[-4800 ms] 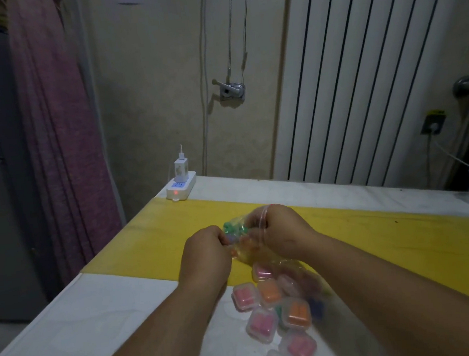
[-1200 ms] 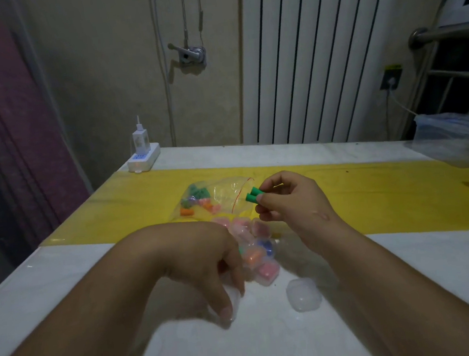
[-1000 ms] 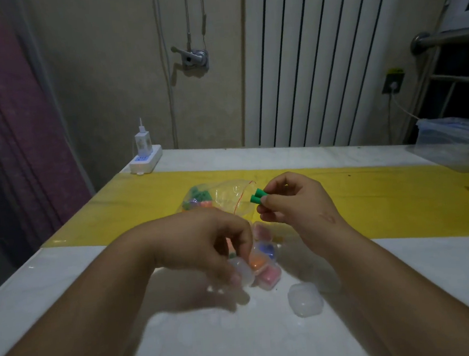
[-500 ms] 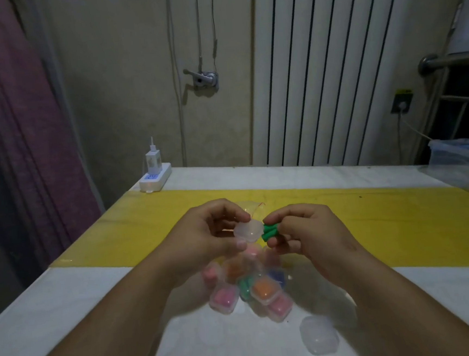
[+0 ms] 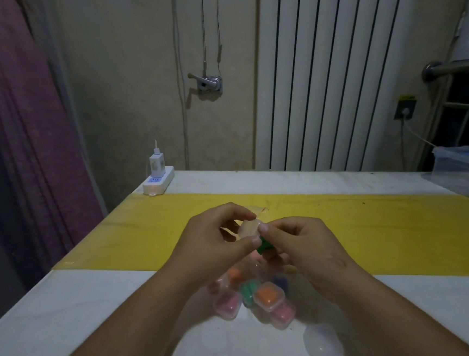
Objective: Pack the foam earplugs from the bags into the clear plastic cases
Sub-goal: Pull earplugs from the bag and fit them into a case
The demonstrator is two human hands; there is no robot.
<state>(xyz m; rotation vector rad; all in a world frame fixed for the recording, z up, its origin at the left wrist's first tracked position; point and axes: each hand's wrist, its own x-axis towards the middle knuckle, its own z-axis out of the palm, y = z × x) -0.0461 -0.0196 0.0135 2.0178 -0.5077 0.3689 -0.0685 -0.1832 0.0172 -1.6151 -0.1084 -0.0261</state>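
Observation:
My left hand (image 5: 213, 239) pinches a small clear plastic case (image 5: 249, 228) above the table. Right beside it, my right hand (image 5: 298, 243) holds green foam earplugs (image 5: 263, 246) in its curled fingers, its fingertip touching the case's edge. The clear earplug bag (image 5: 260, 211) is mostly hidden behind my hands; only its top edge shows. Below my hands, several filled cases (image 5: 269, 297) with pink, orange and green earplugs lie bunched on the white table. One empty clear case (image 5: 323, 346) lies near the front.
A yellow strip (image 5: 153, 230) crosses the white table (image 5: 78, 322). At the far left corner sits a white power strip with a charger (image 5: 158, 178). A clear plastic bag (image 5: 468, 168) rests at the right edge. A radiator (image 5: 331, 67) and wall stand behind.
My left hand picked a clear case off the table and raised it to my right hand. The right hand has brought the green earplugs against the case.

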